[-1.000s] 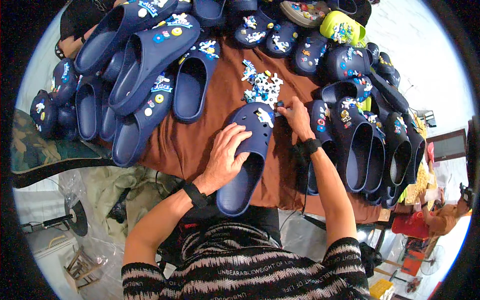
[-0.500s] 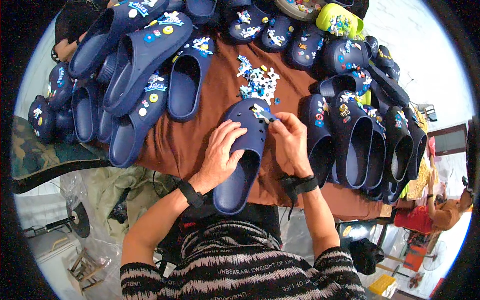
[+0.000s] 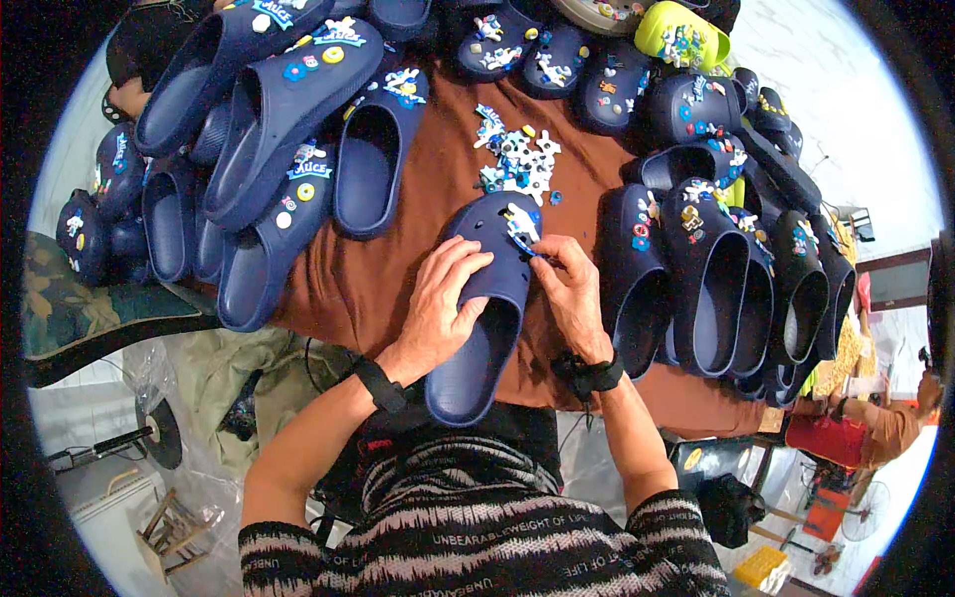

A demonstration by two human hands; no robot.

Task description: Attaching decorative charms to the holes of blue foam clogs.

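Clog: a navy clog (image 3: pixel 487 308) lies toe-away on the brown table (image 3: pixel 398 269), heel end over the near edge, just in front of the person.
Left hand: the left hand (image 3: pixel 438 303) rests on the clog's left side, fingers curled over the rim toward the opening; its grip is a loose steadying hold on the clog.
Right hand: the right hand (image 3: pixel 572 294) sits at the clog's right side near the toe, fingertips pinched on a small charm (image 3: pixel 522 231) at the upper (whether the charm is seated in a hole cannot be told).
Loose charms: a pile of charms (image 3: pixel 517 159), mostly white and blue, lies on the table just beyond the clog's toe.
Left rows: more navy clogs (image 3: pixel 288 119), several with charms on them, lie stacked and overlapping at the table's left.
Right rows: another row of clogs (image 3: pixel 706 269), decorated too, stands close beside the right hand.
Far edge: one yellow-green clog (image 3: pixel 681 35) sits among the dark ones at the back.
Wrists: each wrist wears a dark band.
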